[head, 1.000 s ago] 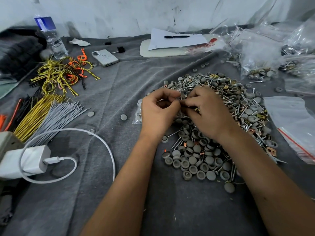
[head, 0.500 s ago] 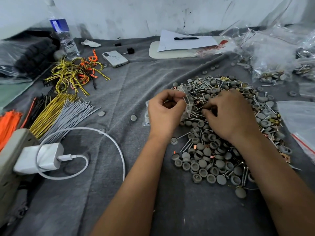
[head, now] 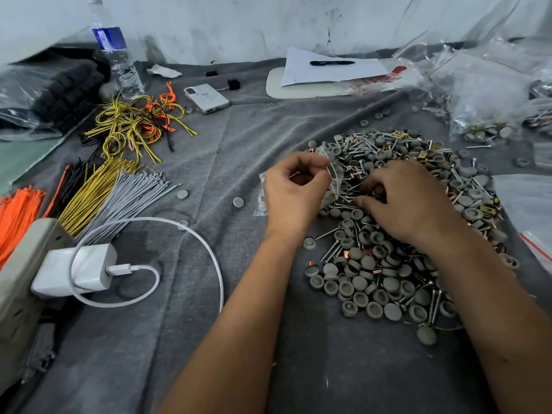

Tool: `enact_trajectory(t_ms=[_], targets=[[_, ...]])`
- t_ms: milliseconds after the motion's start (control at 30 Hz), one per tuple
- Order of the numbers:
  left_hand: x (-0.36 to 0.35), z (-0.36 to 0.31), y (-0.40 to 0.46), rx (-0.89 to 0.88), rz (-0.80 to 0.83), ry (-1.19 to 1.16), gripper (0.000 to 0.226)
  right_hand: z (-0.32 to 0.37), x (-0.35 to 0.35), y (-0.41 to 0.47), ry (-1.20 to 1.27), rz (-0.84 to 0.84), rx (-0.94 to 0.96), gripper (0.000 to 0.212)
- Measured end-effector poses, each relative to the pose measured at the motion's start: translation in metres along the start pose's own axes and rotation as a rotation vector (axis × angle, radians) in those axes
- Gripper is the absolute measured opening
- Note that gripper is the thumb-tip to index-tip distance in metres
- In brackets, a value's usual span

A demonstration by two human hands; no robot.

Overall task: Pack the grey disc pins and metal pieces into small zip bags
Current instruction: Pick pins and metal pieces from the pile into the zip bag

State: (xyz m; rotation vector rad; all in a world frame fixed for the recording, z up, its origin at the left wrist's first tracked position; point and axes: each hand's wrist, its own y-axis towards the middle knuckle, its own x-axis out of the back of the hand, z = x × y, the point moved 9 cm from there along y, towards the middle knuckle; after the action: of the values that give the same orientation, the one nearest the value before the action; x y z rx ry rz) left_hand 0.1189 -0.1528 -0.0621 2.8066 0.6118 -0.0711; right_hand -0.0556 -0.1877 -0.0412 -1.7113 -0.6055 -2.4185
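A big heap of grey disc pins, screws and small copper and brass metal pieces [head: 388,264] lies on the grey cloth at centre right. My left hand [head: 294,192] pinches the mouth of a small clear zip bag [head: 331,177] at the heap's left edge. My right hand [head: 406,201] rests palm down on the heap beside the bag, its fingers curled into the parts; what they hold is hidden. A few loose grey discs [head: 238,202] lie to the left of the bag.
Bundles of orange, yellow, black and grey cable ties [head: 98,192] lie at left. A white charger with cable [head: 80,268] sits on a power strip. At the back stand a water bottle [head: 116,61], a phone [head: 206,98] and paper with a pen [head: 331,63]. Filled clear bags [head: 490,94] pile at right.
My right hand has drawn away from the bag's mouth and dropped onto the heap. My left hand keeps its hold on the bag. The view has shifted left.
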Motion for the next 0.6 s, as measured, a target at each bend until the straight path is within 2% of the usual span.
enact_trajectory(t_ms=[133, 333, 433, 500, 600], targets=[[0.001, 0.000, 0.000, 0.002, -0.008, -0.004, 0.027, -0.003, 0.008, -0.001, 0.168, -0.107, -0.016, 0.013], [0.002, 0.000, 0.000, 0.020, -0.009, -0.018, 0.028, -0.016, 0.020, -0.005, 0.290, -0.258, -0.117, 0.015], [0.002, 0.001, 0.001, 0.029, -0.015, -0.022, 0.028, -0.015, 0.020, -0.004, 0.288, -0.225, -0.088, 0.016], [0.002, 0.001, 0.001, 0.032, -0.017, -0.023, 0.029, -0.004, 0.014, -0.003, 0.146, -0.145, -0.005, 0.015], [0.002, 0.001, 0.000, 0.035, -0.017, -0.021, 0.028, 0.007, -0.004, -0.002, -0.066, 0.040, 0.032, 0.035]])
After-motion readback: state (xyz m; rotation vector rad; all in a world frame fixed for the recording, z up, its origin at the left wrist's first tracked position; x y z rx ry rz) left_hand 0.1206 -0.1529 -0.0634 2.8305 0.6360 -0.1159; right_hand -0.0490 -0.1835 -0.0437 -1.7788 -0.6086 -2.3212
